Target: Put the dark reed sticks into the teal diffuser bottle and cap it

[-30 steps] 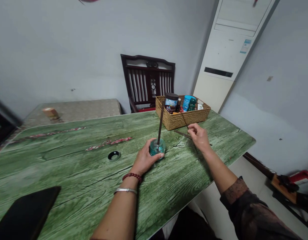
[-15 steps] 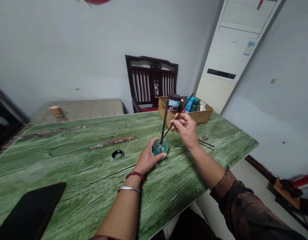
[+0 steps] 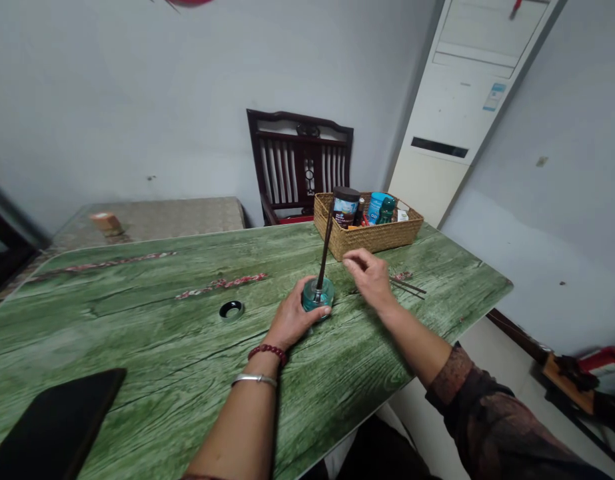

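My left hand (image 3: 298, 312) is wrapped round a small glass diffuser bottle (image 3: 314, 301) with blue-green liquid, which stands on the table. Dark reed sticks (image 3: 325, 248) rise close together from its neck, leaning slightly right at the top. To the right of the bottle, my right hand (image 3: 371, 277) hangs over the table with nothing visible in it, its fingers loosely curled and the thumb a little apart. Loose reed sticks (image 3: 410, 288) lie on the table just beyond that hand. A dark ring-shaped cap (image 3: 232, 310) rests left of the bottle.
A wicker basket (image 3: 382, 239) holding a dark-lidded jar (image 3: 346, 207), a blue container and a green bottle stands behind my right hand. On the green wood-patterned table (image 3: 177, 347), a black flat object (image 3: 62, 420) lies at front left. A dark wooden chair (image 3: 304, 160) stands behind.
My right hand has let go of the reed stick and dropped slightly lower. That stick now stands alongside the others in the bottle. My left hand keeps its hold.
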Motion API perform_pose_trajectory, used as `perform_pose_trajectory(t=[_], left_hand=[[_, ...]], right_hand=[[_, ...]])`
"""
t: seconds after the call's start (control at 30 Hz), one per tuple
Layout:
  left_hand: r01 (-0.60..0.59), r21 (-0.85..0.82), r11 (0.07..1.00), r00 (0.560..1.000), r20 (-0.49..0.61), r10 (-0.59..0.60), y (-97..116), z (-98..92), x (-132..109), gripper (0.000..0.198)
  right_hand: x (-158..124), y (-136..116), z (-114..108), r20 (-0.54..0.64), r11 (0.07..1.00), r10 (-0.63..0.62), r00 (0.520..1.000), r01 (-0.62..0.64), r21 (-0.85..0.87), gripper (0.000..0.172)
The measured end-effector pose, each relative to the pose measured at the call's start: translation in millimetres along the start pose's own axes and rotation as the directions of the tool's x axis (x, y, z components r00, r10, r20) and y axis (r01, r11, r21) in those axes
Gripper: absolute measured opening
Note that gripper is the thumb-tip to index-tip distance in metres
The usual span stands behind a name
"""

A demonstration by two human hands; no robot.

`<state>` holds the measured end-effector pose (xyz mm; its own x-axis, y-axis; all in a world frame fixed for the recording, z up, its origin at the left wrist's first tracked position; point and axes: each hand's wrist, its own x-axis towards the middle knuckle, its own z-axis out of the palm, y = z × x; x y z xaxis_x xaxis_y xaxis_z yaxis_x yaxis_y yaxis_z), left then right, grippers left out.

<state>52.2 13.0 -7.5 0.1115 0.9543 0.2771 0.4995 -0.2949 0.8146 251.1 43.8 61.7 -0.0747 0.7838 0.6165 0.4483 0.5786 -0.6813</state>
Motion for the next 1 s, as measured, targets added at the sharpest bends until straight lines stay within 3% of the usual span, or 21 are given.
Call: perform_pose_trajectory(t=[0.17,0.33,0.57,0.73,1.0], left_hand=[[0.006,-0.006,1.0,1.0,-0.015,-0.006,1,-0.2,0,0.072],[0.011,0.007,1.0,1.0,-0.003,-0.011,-3,0.6,2,0.073],[0.021,0.018,1.0,1.0,-0.01,-0.021,1,-1.1,1,0.073],[0.03,0.023,0.999,0.999,-0.023,-0.03,3,-1.2,1,0.072],[0.023,0.025,0.999,1.0,0.003,-0.024,-3,0.1,2,0.074]], right_hand=[[-2,71,-52,-0.149,0.929,0.079,0.986,-0.127,-0.347,0.029],[-24,125,-70,-0.109,0.726,0.201,0.974,-0.223,-0.651,0.031],[-28,128,-61,0.068,0.588,0.272,0.96,-0.11,-0.801,0.028],[-29,124,-59,0.106,0.524,0.318,0.942,-0.081,-0.848,0.025],[-30,118,-58,0.15,0.558,0.277,0.949,-0.032,-0.829,0.022]])
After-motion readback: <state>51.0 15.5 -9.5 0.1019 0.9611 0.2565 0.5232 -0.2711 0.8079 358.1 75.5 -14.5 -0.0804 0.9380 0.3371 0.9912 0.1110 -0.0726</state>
